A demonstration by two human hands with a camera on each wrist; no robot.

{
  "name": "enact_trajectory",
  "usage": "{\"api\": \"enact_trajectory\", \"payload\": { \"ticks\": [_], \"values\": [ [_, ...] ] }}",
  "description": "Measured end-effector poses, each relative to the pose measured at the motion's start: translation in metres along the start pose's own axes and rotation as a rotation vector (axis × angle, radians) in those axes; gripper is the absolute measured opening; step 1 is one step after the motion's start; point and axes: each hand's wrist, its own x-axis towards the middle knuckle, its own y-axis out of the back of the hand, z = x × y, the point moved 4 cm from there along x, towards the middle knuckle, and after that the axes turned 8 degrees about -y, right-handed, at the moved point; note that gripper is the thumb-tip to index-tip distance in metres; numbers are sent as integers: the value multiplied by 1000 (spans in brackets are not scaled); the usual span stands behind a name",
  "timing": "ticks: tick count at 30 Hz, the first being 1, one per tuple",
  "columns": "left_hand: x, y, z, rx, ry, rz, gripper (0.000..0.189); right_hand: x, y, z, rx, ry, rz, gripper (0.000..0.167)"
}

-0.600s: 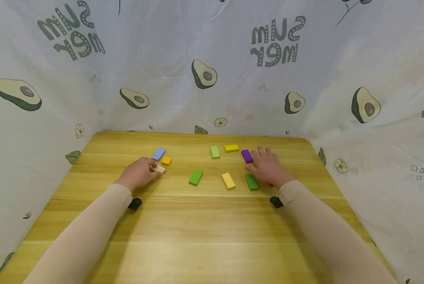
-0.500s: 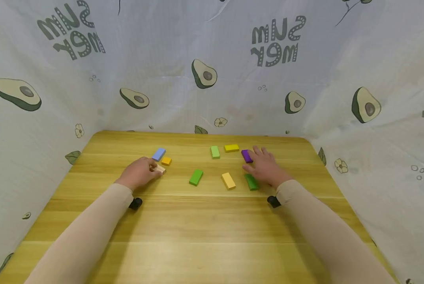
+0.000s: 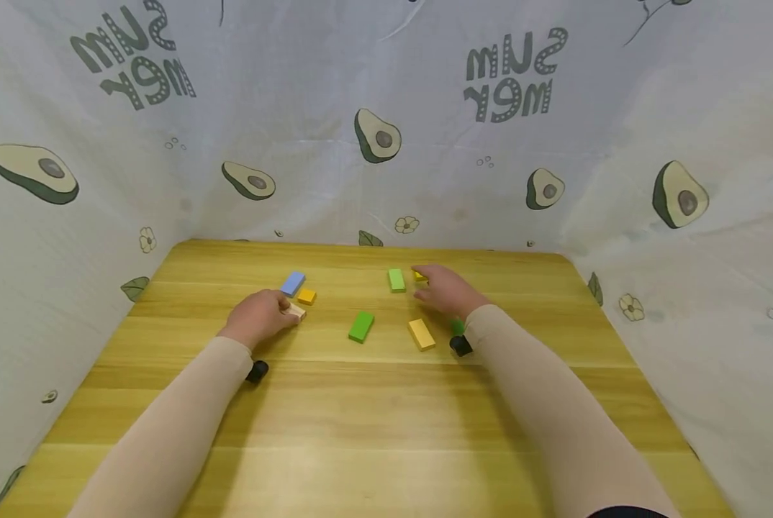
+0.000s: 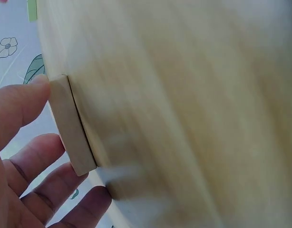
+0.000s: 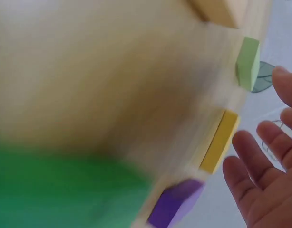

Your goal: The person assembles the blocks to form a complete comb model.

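My left hand [image 3: 257, 316] pinches a pale bare-wood block [image 4: 72, 126] between thumb and fingers, the block lying close on the table at the left. Just beyond it are a blue block [image 3: 292, 283] and a small orange block [image 3: 306, 296]. My right hand [image 3: 451, 291] hovers with loosely bent fingers beside a yellow block [image 5: 220, 142], which it partly covers in the head view. A light green block [image 3: 396, 280] stands left of those fingertips. Hidden behind the hand in the head view, a purple block [image 5: 177, 204] shows in the right wrist view.
A green block [image 3: 361, 326] and a pale yellow block [image 3: 422, 334] lie mid-table. Under my right wrist a darker green block [image 3: 456, 327] is mostly covered. The wooden table [image 3: 373, 432] ends at a printed cloth backdrop [image 3: 296, 108].
My right hand has moved left, from beside the purple block to the yellow block. The left hand stays on the wooden block. The head view has shifted slightly.
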Motion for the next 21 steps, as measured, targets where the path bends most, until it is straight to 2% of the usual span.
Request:
{"api": "enact_trajectory", "payload": {
  "ticks": [8,14,21],
  "values": [
    [0,-5,-3,-2,18,16,48,34,-6,-22,30,4,-115,76],
    [0,-4,0,-1,14,15,48,47,-11,-20,60,-72,-167,85],
    [1,-2,-2,-1,37,11,47,57,-16,-18,60,-71,-180,83]
  ]
}}
